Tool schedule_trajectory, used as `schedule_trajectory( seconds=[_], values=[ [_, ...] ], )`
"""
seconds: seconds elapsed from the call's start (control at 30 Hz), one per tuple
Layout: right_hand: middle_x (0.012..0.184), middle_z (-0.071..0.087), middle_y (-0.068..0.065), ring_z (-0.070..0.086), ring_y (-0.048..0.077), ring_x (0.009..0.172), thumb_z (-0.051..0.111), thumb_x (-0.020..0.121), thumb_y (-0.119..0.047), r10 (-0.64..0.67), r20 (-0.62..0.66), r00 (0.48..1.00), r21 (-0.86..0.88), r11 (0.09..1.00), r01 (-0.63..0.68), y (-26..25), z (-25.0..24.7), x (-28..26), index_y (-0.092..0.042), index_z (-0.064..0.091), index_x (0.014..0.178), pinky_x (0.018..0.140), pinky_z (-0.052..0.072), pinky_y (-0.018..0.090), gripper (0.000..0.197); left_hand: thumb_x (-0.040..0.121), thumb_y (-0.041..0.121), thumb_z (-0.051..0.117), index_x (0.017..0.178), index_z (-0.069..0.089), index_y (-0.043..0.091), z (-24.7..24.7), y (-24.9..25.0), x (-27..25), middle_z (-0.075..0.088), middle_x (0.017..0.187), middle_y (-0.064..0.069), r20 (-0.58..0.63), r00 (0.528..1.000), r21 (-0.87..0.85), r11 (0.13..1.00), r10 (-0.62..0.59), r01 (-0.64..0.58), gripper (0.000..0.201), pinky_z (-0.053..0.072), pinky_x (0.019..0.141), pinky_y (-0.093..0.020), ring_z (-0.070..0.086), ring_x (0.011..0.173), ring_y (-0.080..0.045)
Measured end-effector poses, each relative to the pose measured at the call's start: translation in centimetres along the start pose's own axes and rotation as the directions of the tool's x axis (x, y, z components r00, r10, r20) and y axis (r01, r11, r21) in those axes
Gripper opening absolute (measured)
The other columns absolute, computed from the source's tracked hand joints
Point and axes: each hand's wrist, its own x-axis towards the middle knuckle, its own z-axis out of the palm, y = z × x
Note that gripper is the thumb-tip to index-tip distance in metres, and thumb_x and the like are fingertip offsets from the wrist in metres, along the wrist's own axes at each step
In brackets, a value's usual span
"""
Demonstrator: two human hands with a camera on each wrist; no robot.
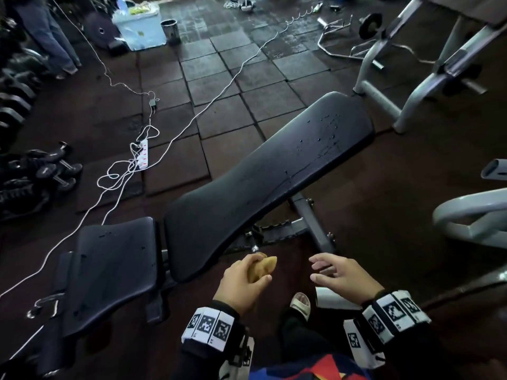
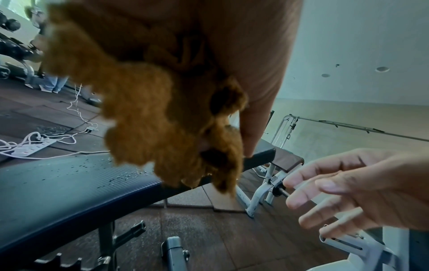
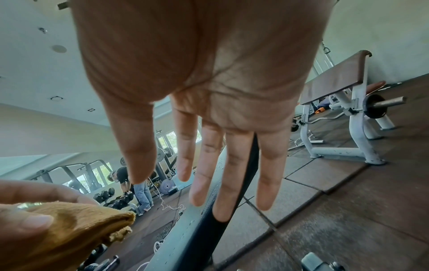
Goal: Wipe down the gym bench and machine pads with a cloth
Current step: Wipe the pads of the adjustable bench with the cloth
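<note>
A black gym bench stretches away from me, its long back pad tilted up and dotted with droplets, its seat pad at the lower left. My left hand grips a bunched mustard-yellow cloth just off the near edge of the back pad; in the left wrist view the cloth hangs over the pad. My right hand hovers beside it with fingers spread, holding nothing, a short gap from the cloth.
White cables and a power strip trail over the rubber floor tiles left of the bench. Dumbbells lie at the far left. A white machine frame stands beyond the bench's far end. Another person stands at the back left.
</note>
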Motion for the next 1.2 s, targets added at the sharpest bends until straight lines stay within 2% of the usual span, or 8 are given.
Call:
schedule_trajectory(
  seconds=[0.2, 0.4, 0.67, 0.77, 0.87, 1.03, 1.13, 1.2],
  values=[
    [0.104, 0.063, -0.011, 0.06, 0.0, 0.092, 0.07, 0.083, -0.026, -0.017, -0.022, 1.0, -0.054, 0.998, 0.016, -1.5, -6.4, 6.8, -0.028, 0.06, 0.114, 0.071, 0.041, 0.004, 0.033, 0.081, 0.039, 0.068, 0.12, 0.056, 0.035, -0.7, 3.9, 8.5, 0.06, 0.114, 0.008, 0.024, 1.0, 0.047, 0.999, 0.019, -0.02, 0.041, 0.041, 0.096, -0.025, 0.054, 0.107, -0.007],
    [0.102, 0.063, -0.008, 0.061, 0.006, 0.092, 0.069, 0.084, -0.024, -0.013, -0.051, 0.999, -0.066, 0.998, 0.01, -1.6, -10.5, 10.9, -0.023, 0.061, 0.114, 0.08, 0.046, 0.013, 0.031, 0.081, 0.037, 0.07, 0.12, 0.056, 0.034, -0.4, 7.2, 15.1, 0.06, 0.111, 0.006, 0.04, 0.997, 0.042, 0.996, 0.072, -0.074, 0.041, 0.039, 0.091, -0.021, 0.054, 0.105, -0.009],
    [0.09, 0.07, -0.011, 0.063, 0.001, 0.082, 0.056, 0.093, -0.034, 0.046, -0.193, 0.98, 0.086, 0.996, -0.03, -1.7, -11.9, 15.4, -0.029, 0.066, 0.102, 0.075, 0.045, 0.011, 0.015, 0.078, 0.036, 0.068, 0.125, 0.048, 0.036, 0.4, 11.5, 23.0, 0.057, 0.122, 0.011, 0.213, 0.951, 0.049, 0.969, 0.225, -0.241, 0.051, 0.04, 0.099, -0.029, 0.052, 0.113, -0.011],
    [0.084, 0.07, -0.012, 0.064, -0.004, 0.081, 0.046, 0.095, -0.039, 0.108, -0.277, 0.955, 0.238, 0.97, -0.041, -2.6, -12.3, 17.3, -0.032, 0.063, 0.094, 0.076, 0.045, 0.014, 0.018, 0.079, 0.029, 0.07, 0.129, 0.042, 0.029, 0.6, 13.8, 26.3, 0.051, 0.121, 0.02, 0.268, 0.912, -0.004, 0.947, 0.31, -0.321, 0.057, 0.036, 0.093, -0.018, 0.05, 0.116, -0.008],
    [0.094, 0.066, -0.012, 0.063, -0.002, 0.091, 0.048, 0.093, -0.043, 0.223, -0.359, 0.906, 0.428, 0.902, -0.052, -3.4, -12.5, 19.1, -0.029, 0.055, 0.107, 0.083, 0.051, 0.023, 0.021, 0.081, 0.024, 0.071, 0.137, 0.036, 0.02, 0.5, 16.0, 29.2, 0.048, 0.133, 0.006, 0.345, 0.857, -0.015, 0.915, 0.382, -0.402, 0.067, 0.032, 0.094, -0.015, 0.047, 0.121, -0.012],
    [0.116, 0.062, -0.005, 0.059, -0.002, 0.104, 0.065, 0.086, -0.025, 0.326, -0.553, 0.767, 0.572, 0.818, 0.065, -4.3, -13.6, 21.9, -0.022, 0.047, 0.126, 0.09, 0.045, 0.017, 0.044, 0.082, 0.011, 0.065, 0.14, 0.039, 0.013, -0.4, 18.5, 32.9, 0.045, 0.137, -0.004, 0.413, 0.729, -0.106, 0.824, 0.546, -0.557, 0.064, 0.02, 0.094, 0.003, 0.042, 0.126, -0.013],
    [0.118, 0.062, 0.003, 0.058, 0.014, 0.11, 0.068, 0.085, -0.018, 0.377, -0.654, 0.656, 0.517, 0.856, 0.024, -4.2, -14.9, 23.1, -0.014, 0.046, 0.13, 0.098, 0.045, 0.033, 0.05, 0.079, 0.002, 0.061, 0.136, 0.045, 0.007, -0.8, 19.7, 34.8, 0.045, 0.138, -0.007, 0.416, 0.664, -0.154, 0.768, 0.622, -0.622, 0.06, 0.025, 0.104, -0.008, 0.04, 0.13, -0.016],
    [0.118, 0.062, 0.003, 0.058, 0.015, 0.11, 0.067, 0.086, -0.02, 0.377, -0.716, 0.588, 0.467, 0.884, 0.001, -4.2, -15.8, 23.7, -0.015, 0.047, 0.13, 0.096, 0.044, 0.029, 0.049, 0.078, -0.004, 0.056, 0.135, 0.046, 0.006, -0.7, 20.4, 36.1, 0.042, 0.142, -0.008, 0.402, 0.647, -0.155, 0.745, 0.647, -0.649, 0.059, 0.03, 0.109, -0.023, 0.038, 0.132, -0.019]
  ],
)
